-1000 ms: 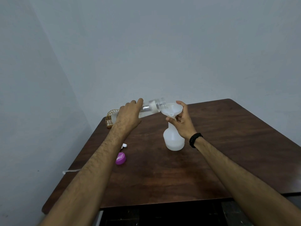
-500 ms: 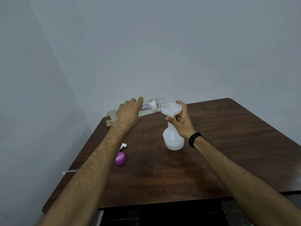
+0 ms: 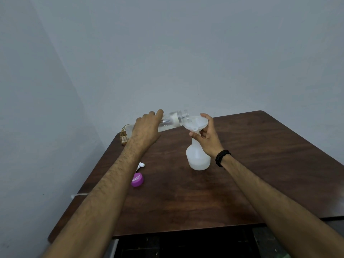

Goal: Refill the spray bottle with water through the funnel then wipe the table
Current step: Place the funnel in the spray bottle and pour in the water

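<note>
**Inspector:** Toward the far left part of the tabletop (image 3: pixel 279 155), your spray bottle (image 3: pixel 198 158) stands upright on the wood, white and translucent, with its head off. A white funnel (image 3: pixel 195 123) sits in its neck. Your right hand (image 3: pixel 208 137) is curled round the neck just below the funnel bowl, fingers reaching up to the rim, so the grip is closed on the bottle and steadies the funnel. A black band (image 3: pixel 222 157) is on that wrist.

**Operator:** And the left?

**Inspector:** Your left hand (image 3: pixel 147 130) is wrapped over a clear water bottle (image 3: pixel 173 121), which you hold nearly level, its open mouth tipped to the funnel's left rim. The grip is firmly closed round the bottle's body. I cannot tell from this view whether water is passing into the funnel, nor the level inside the spray bottle.

**Operator:** Anything else on the surface?

**Inspector:** Near the left edge, partly hidden by your left forearm, lies a purple cap (image 3: pixel 137 180), and just behind it a small white plastic part (image 3: pixel 141 165) that I cannot identify with certainty. At the far left corner stands a gold wire holder (image 3: pixel 125 135), half covered by the base of the water bottle. A thin white tube (image 3: pixel 79 195) juts out past the left edge.
</note>
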### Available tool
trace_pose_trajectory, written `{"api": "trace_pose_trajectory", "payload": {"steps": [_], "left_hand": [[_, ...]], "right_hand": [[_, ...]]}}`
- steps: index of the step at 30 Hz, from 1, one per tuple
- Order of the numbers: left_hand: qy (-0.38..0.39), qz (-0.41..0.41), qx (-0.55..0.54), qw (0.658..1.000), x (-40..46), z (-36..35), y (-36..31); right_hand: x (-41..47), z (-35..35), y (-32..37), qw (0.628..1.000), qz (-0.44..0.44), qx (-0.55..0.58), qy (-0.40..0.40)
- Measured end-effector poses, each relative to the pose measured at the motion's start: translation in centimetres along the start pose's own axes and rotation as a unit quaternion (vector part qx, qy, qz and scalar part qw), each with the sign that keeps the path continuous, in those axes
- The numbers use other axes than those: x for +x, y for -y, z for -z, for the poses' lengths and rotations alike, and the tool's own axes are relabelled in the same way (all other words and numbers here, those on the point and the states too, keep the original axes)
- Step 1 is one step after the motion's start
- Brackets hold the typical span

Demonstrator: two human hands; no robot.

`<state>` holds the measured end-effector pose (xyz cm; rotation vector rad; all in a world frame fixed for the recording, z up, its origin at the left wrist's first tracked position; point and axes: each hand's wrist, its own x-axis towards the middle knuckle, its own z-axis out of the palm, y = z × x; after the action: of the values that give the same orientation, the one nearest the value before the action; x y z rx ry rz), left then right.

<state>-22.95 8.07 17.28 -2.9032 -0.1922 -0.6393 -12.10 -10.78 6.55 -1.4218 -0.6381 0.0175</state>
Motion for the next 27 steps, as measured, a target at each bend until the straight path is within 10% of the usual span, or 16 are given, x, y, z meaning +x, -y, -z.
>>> {"api": "trace_pose_trajectory", "payload": {"steps": [27], "left_hand": [[-0.001, -0.002, 0.042, 0.999, 0.03, 0.84, -0.44]], "right_hand": [[-0.09, 0.03, 0.32, 1.0, 0.007, 0.001, 0.006]]}}
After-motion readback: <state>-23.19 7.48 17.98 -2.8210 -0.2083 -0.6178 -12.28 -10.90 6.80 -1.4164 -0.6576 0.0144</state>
